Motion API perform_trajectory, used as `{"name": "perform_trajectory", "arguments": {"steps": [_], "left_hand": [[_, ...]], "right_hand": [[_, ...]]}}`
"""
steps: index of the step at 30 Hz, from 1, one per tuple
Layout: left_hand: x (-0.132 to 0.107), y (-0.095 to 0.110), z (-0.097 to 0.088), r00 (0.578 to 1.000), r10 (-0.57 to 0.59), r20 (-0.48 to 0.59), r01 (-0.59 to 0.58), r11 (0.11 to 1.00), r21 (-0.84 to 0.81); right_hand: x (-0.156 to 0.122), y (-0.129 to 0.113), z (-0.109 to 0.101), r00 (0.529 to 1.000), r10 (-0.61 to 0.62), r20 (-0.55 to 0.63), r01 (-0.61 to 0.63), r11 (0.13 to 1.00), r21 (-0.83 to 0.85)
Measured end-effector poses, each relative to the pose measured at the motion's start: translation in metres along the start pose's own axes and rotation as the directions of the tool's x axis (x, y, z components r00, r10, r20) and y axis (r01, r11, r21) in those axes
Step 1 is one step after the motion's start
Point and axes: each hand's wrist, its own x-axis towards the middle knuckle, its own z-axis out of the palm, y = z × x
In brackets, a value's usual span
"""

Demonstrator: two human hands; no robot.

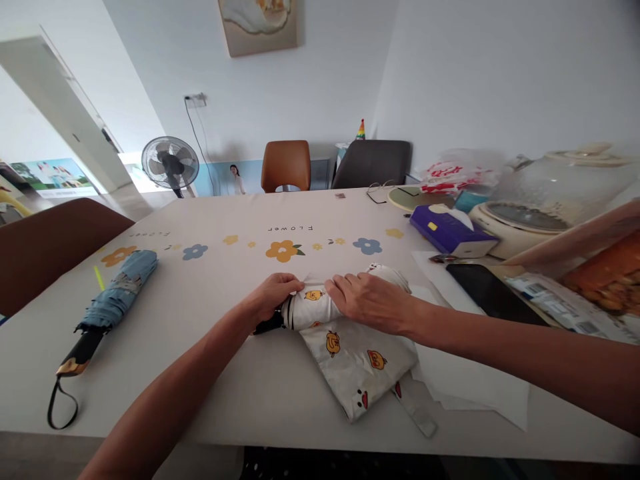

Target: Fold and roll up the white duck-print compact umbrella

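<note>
A white umbrella (350,363) printed with yellow ducks lies partly rolled in front of me, one loose panel spread toward the table's near edge. Its strap (417,413) trails off to the lower right. At its black handle end, my left hand (273,297) is closed, thumb and fingers pinching the fabric. My right hand (367,301) is closed over the rolled part, fingers curled on the cloth. Most of the black handle (270,323) is hidden by my left hand. Off to the left rests a folded blue umbrella (120,290) with a black handle and wrist loop.
White papers (470,380) and a black phone (493,293) lie to the right. Behind them are a purple tissue box (453,230), a cream pot (525,230), a plastic bag (460,173) and glasses (377,193). Chairs (286,165) stand beyond the flower-printed table (210,380).
</note>
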Motion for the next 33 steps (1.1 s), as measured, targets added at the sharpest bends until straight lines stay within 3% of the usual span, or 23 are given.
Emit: {"name": "perform_trajectory", "arguments": {"steps": [2, 3, 5, 6, 8, 9, 11, 13, 16, 20, 24, 28, 30, 33], "left_hand": [[0.000, 0.001, -0.001, 0.999, -0.025, 0.023, 0.023, 0.998, 0.062], [-0.001, 0.002, -0.001, 1.000, -0.006, -0.014, 0.007, 0.994, 0.109], [-0.004, 0.004, 0.000, 0.971, 0.158, -0.177, -0.113, 0.964, 0.241], [-0.007, 0.006, 0.002, 0.930, 0.285, -0.233, -0.202, 0.924, 0.326], [-0.015, 0.010, 0.006, 0.861, 0.478, -0.176, -0.352, 0.808, 0.472], [-0.019, 0.012, 0.008, 0.858, 0.506, -0.087, -0.397, 0.761, 0.513], [-0.027, 0.014, 0.010, 0.885, 0.457, 0.085, -0.425, 0.721, 0.548], [-0.032, 0.016, 0.011, 0.892, 0.420, 0.168, -0.433, 0.687, 0.584], [-0.034, 0.018, 0.009, 0.885, 0.405, 0.231, -0.451, 0.619, 0.643], [-0.031, 0.024, 0.001, 0.918, 0.306, 0.254, -0.393, 0.602, 0.695], [-0.023, 0.031, -0.007, 0.944, 0.200, 0.263, -0.328, 0.667, 0.669], [-0.005, 0.030, -0.020, 0.941, 0.062, 0.331, -0.248, 0.792, 0.558], [0.005, 0.025, -0.029, 0.926, -0.033, 0.376, -0.160, 0.867, 0.472], [0.018, 0.016, -0.041, 0.904, -0.110, 0.412, -0.051, 0.931, 0.360]], "right_hand": [[0.001, 0.001, 0.001, 1.000, -0.025, 0.017, 0.025, 1.000, 0.011], [0.002, 0.002, 0.002, 0.999, -0.036, 0.027, 0.035, 0.999, 0.021], [0.005, 0.006, 0.001, 0.998, -0.043, 0.050, 0.041, 0.998, 0.041], [0.006, 0.008, 0.001, 0.997, -0.041, 0.063, 0.038, 0.998, 0.048], [0.009, 0.013, 0.000, 0.996, -0.039, 0.082, 0.035, 0.998, 0.057], [0.011, 0.015, -0.001, 0.995, -0.045, 0.085, 0.040, 0.997, 0.060], [0.014, 0.018, -0.003, 0.994, -0.066, 0.085, 0.061, 0.996, 0.060], [0.016, 0.021, -0.006, 0.993, -0.087, 0.079, 0.083, 0.995, 0.054], [0.019, 0.023, -0.013, 0.995, -0.086, 0.055, 0.083, 0.996, 0.042], [0.025, 0.026, -0.026, 0.997, -0.061, 0.052, 0.057, 0.995, 0.088], [0.037, 0.033, -0.030, 0.983, -0.037, 0.180, -0.014, 0.962, 0.273], [0.044, 0.046, -0.026, 0.945, -0.012, 0.328, -0.158, 0.860, 0.486], [0.040, 0.055, -0.027, 0.966, 0.043, 0.255, -0.179, 0.825, 0.537], [0.020, 0.067, -0.029, 0.987, 0.161, 0.017, -0.142, 0.806, 0.575]]}}
